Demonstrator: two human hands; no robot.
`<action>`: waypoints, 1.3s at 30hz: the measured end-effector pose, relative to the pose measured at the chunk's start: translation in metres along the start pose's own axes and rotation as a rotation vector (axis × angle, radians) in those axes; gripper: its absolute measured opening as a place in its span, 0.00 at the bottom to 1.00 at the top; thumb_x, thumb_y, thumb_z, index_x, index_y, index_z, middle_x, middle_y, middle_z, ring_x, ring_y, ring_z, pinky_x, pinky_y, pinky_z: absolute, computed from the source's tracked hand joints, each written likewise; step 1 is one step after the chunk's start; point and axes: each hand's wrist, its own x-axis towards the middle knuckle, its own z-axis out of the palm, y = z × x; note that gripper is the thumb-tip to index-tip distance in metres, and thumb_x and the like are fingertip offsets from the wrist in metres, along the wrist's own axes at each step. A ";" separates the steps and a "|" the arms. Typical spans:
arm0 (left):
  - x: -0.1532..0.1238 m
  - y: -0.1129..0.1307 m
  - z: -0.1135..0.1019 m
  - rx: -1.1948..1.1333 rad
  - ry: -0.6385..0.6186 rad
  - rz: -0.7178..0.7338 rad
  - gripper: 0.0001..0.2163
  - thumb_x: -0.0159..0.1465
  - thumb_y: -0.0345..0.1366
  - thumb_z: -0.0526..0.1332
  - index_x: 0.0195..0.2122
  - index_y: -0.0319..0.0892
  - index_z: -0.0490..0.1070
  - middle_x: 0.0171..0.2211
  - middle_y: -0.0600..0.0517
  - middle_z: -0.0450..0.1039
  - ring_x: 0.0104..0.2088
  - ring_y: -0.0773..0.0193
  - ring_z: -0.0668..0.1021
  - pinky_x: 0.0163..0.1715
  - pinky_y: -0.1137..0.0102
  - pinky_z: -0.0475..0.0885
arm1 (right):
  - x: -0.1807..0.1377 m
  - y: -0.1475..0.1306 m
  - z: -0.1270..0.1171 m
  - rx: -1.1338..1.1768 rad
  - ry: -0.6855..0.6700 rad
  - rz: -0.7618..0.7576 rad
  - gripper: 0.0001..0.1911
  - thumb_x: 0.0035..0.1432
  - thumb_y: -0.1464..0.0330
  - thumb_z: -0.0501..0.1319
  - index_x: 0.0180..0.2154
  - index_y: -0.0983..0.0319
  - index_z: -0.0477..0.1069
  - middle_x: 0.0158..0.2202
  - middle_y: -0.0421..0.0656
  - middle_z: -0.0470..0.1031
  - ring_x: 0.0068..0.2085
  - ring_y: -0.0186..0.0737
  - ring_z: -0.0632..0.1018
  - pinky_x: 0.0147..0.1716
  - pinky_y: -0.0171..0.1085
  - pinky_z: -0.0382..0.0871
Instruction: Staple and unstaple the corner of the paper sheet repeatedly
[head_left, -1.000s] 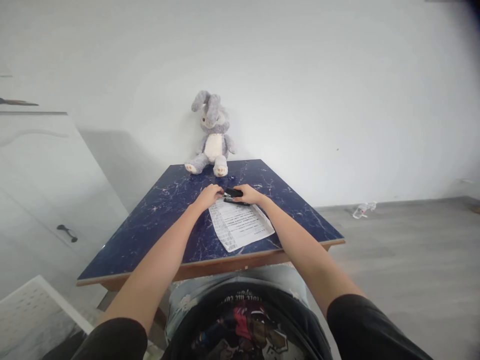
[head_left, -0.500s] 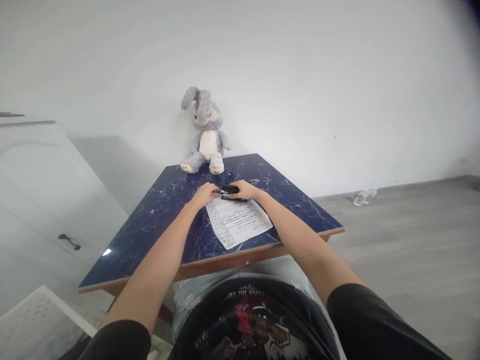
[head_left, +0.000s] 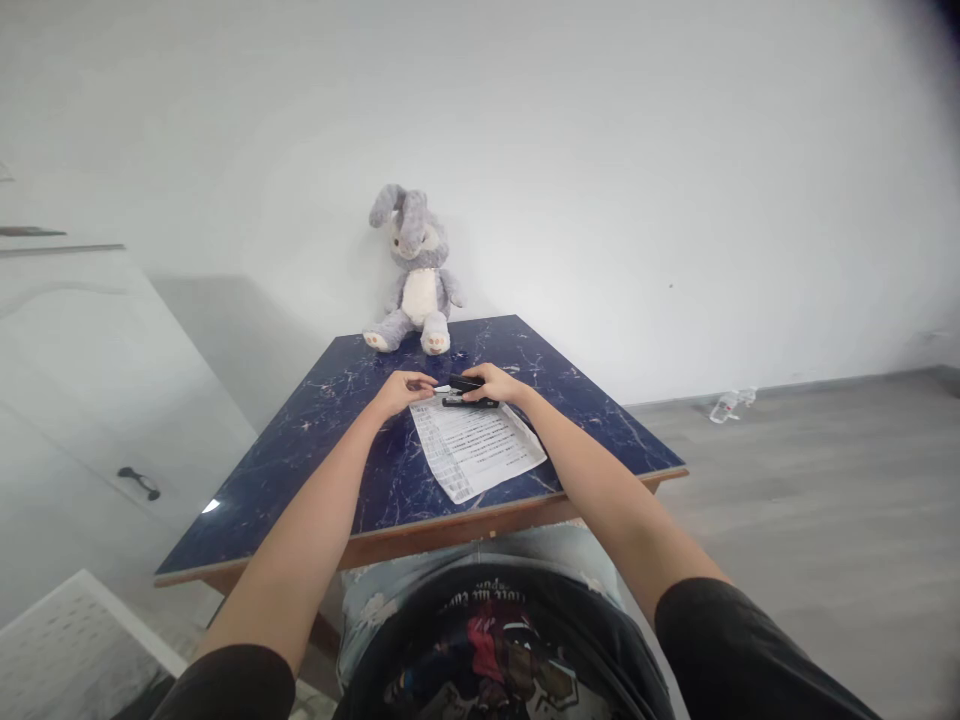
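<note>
A printed sheet of paper (head_left: 484, 450) lies on the blue marble-patterned table (head_left: 300, 440), its near corner close to the front edge. Over the sheet's far edge is a black stapler (head_left: 471, 403), its upper arm raised from its base. My right hand (head_left: 491, 382) grips the stapler from the right, thumb toward me and fingers on the upper arm. Just left of the stapler, my left hand (head_left: 405, 392) pinches the paper's far left corner between thumb and fingers. The stapler and my fingers hide part of the paper's far edge.
A grey plush rabbit (head_left: 420, 270) sits at the table's back edge against the white wall (head_left: 600, 180). A white cabinet (head_left: 97, 360) with a dark handle stands at the left. On the floor at the right lies a clear plastic bottle (head_left: 724, 406).
My left hand has shifted slightly left, away from the stapler, showing a white strip between them. My right hand remains on the stapler. The view has tilted a little.
</note>
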 end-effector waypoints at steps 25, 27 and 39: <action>0.000 0.027 0.006 0.310 -0.034 0.228 0.15 0.63 0.45 0.66 0.44 0.42 0.84 0.42 0.46 0.84 0.38 0.58 0.82 0.43 0.67 0.76 | 0.004 0.001 -0.002 -0.042 0.046 0.008 0.18 0.49 0.56 0.67 0.34 0.64 0.76 0.29 0.38 0.71 0.32 0.38 0.70 0.33 0.34 0.57; 0.001 0.025 0.005 0.321 -0.041 0.228 0.14 0.64 0.45 0.64 0.44 0.43 0.84 0.43 0.47 0.84 0.40 0.57 0.82 0.43 0.67 0.75 | 0.004 0.003 -0.003 -0.050 0.040 0.021 0.17 0.49 0.56 0.67 0.33 0.64 0.75 0.29 0.38 0.70 0.32 0.37 0.69 0.33 0.34 0.57; 0.001 0.016 0.007 0.321 0.043 0.149 0.14 0.63 0.44 0.66 0.45 0.44 0.85 0.43 0.47 0.84 0.39 0.56 0.82 0.42 0.66 0.77 | 0.003 0.007 -0.003 -0.083 0.000 0.072 0.16 0.49 0.58 0.66 0.35 0.64 0.76 0.29 0.38 0.72 0.33 0.38 0.70 0.33 0.34 0.57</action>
